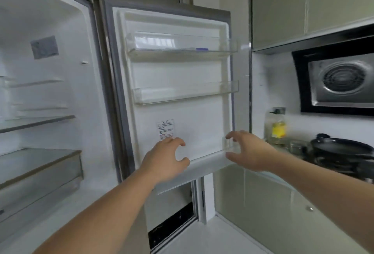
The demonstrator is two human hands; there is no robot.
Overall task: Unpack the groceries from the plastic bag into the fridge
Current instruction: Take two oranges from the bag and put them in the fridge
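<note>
From my remote seat I see the fridge (46, 96) standing open at left, its white inside crossed by glass shelves (36, 124) and a clear drawer (40, 174) low down. Its door (180, 100) is swung wide toward the middle of the view, the inner liner facing me. Two clear door racks (182, 46) run across it, one near the top and one (185, 93) halfway down; something small and purple lies in the upper rack, too blurred for me to name. A printed label (165, 130) is stuck low on the liner.

Pale cupboards (307, 4) hang at upper right, with more cupboard fronts (273, 209) below the counter. A black range hood (336, 83) with a round fan grille sits on the far right wall. Under it a dark pan (342, 148) rests on the stove, and a bottle of yellow oil (278, 127) stands beside it against the wall.

Both bare arms reach forward at the door's lower part. The left hand (166, 160) has its fingers and thumb loosely curled, holding nothing, right in front of the label. The right hand (249, 150) is likewise half spread and holding nothing, at the door's right edge by a clear bracket (229, 145); whether it touches I cannot tell. The hands are well apart. The plastic bag and groceries are out of my view.
</note>
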